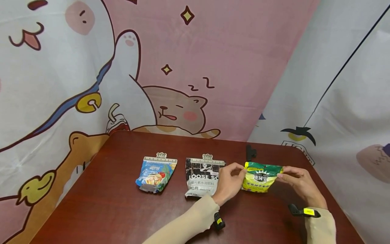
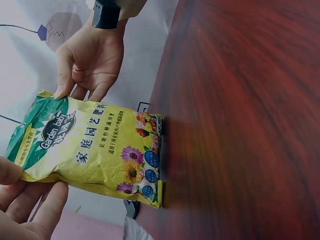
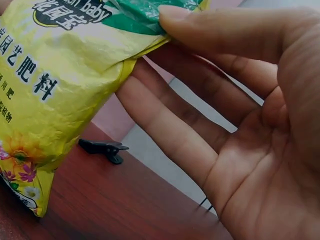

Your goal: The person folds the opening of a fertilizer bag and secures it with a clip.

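Observation:
A yellow-and-green bag of garden fertilizer (image 1: 258, 184) is held upright at the right side of the table, printed front towards me. My left hand (image 1: 229, 183) pinches its upper left corner, and my right hand (image 1: 303, 185) pinches the upper right corner. In the left wrist view the bag (image 2: 95, 145) spans both hands, its bottom edge close to or on the tabletop. The right wrist view shows the thumb on the green top strip and the other fingers behind the bag. Behind it on the table lies a black clip (image 3: 102, 148).
Left of my left hand lies a black-and-white bag (image 1: 201, 183) with a metal clip (image 1: 208, 159) across its top. Farther left, a blue food packet (image 1: 155, 174) carries a similar clip (image 1: 160, 158). A cartoon-printed cloth (image 1: 231, 67) hangs behind the dark red table (image 1: 100, 203).

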Demonstrator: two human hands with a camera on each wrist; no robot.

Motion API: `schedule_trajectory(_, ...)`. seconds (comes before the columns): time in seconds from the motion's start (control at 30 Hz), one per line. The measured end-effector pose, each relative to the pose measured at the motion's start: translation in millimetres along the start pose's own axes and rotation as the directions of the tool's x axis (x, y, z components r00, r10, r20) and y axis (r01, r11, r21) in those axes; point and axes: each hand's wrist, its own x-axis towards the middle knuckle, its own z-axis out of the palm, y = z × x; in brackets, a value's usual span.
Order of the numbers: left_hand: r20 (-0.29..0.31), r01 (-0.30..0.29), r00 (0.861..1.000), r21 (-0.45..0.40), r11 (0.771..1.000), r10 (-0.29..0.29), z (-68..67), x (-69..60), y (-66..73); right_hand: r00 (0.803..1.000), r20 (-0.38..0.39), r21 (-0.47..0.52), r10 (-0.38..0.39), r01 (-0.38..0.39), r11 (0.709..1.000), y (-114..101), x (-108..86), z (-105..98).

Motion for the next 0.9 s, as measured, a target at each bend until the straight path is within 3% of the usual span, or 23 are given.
schedule_trajectory(0.17,0.011,-0.043,0.999,-0.025,0.999,0.044,-0.6,1.7,-2.7,1.0,0.028,-0.016,-0.001,0.002,1.0,1.0,2.4,-2.8)
schedule_trajectory(0.4,0.063,-0.031,0.997,-0.108,0.994,0.038,1.0,4.4,-7.6,0.998,0.014,-0.081,0.057,-0.056,0.995,-1.2,4.0,-2.5)
schedule_trajectory(0.5,0.063,-0.037,0.997,-0.104,0.994,0.043,0.7,4.8,-9.1,0.99,-0.029,-0.176,0.136,-0.139,0.975,-5.4,4.3,0.4)
schedule_trajectory(0.63,0.046,-0.052,0.997,-0.086,0.995,0.056,-0.2,5.4,-9.9,0.974,-0.092,-0.304,0.207,-0.226,0.925,-10.6,5.3,4.0)
schedule_trajectory(0.9,0.046,-0.1,0.994,-0.04,0.994,0.102,-0.2,5.9,-9.6,0.955,-0.124,-0.325,0.269,-0.295,0.898,-12.6,2.9,3.0)
